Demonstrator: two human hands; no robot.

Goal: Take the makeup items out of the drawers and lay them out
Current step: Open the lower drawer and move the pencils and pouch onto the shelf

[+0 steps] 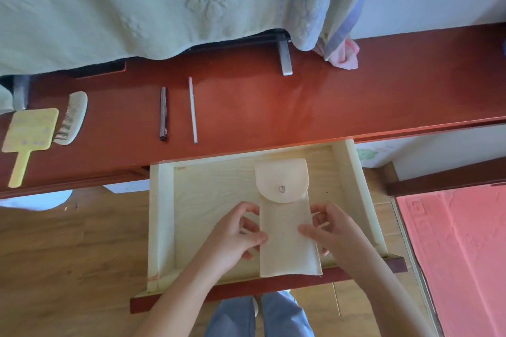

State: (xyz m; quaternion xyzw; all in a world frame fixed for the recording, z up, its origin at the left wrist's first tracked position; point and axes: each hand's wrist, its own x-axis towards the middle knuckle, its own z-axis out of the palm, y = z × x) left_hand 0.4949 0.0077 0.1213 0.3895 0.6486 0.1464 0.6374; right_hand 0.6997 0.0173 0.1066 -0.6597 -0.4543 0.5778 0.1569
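A cream fabric pouch [284, 216] with a snap-button flap is held over the open pale-wood drawer [161, 213]. My left hand [235, 235] pinches its left edge and my right hand [331, 230] pinches its right edge, thumbs on top. Its lower end overlaps the drawer's red front rail. On the red-brown table top [328, 107] lie a dark pen-like liner [163, 113] and a thin white pencil [192, 109], side by side. Farther left are a pale comb [72, 117] and a yellow hand mirror [27, 137].
A pale green embossed cloth [137, 0] hangs over something at the back of the table, with a metal foot [284, 59] showing beneath. A pink rag [346, 56] lies at the back right. A pink mat [460, 249] covers the floor at right.
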